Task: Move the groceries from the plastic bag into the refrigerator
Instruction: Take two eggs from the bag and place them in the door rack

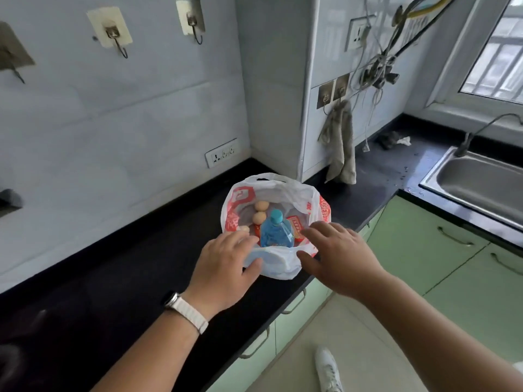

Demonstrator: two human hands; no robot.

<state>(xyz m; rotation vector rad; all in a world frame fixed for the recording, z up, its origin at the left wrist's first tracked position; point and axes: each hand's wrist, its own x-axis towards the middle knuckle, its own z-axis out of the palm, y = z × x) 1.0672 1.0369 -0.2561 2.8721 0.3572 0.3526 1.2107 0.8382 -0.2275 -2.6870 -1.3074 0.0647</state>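
Note:
A white plastic bag (283,190) with red print stands open on the black counter (141,264) near its front edge. Inside it I see a blue water bottle (274,232), two tan eggs (259,212) and a red packet (297,226). My left hand (223,267), with a white watch band on its wrist, rests on the bag's near left rim, thumb against the plastic. My right hand (336,254) hovers at the bag's near right rim with fingers spread and straight. No refrigerator is in view.
A steel sink (481,185) sits at the right of the counter. A grey cloth (339,142) hangs from a wall hook behind the bag. Green cabinet doors (424,250) run below the counter. My white shoe (328,369) stands on the floor.

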